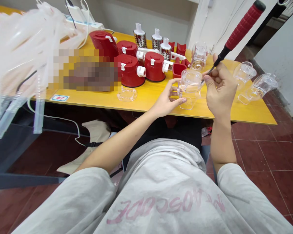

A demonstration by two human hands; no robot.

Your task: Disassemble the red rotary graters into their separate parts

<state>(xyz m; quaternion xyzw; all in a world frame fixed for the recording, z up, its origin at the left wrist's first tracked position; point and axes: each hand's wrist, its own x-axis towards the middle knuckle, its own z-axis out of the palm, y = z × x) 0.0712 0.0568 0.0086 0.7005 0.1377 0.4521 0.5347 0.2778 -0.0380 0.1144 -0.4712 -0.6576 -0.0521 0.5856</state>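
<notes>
At the table's front edge my left hand [167, 100] is closed around the side of a clear plastic housing [191, 83], thumb toward me and fingers behind it. My right hand [221, 89] grips a screwdriver [244, 27] low on its dark shaft. Its red ribbed handle with a black end slants up to the right. The screwdriver's tip meets or lies very close to the right side of the housing; contact is hard to tell. Left of my left hand, a flat clear plastic piece [127, 94] lies on the table.
Several red housings [130, 71] with white fittings stand behind my left hand, with metal grater drums [140, 35] farther back. More clear housings [262, 87] stand at right. Plastic bags [26, 42] fill the left side. A pixelated patch hides part of the yellow table [254, 115].
</notes>
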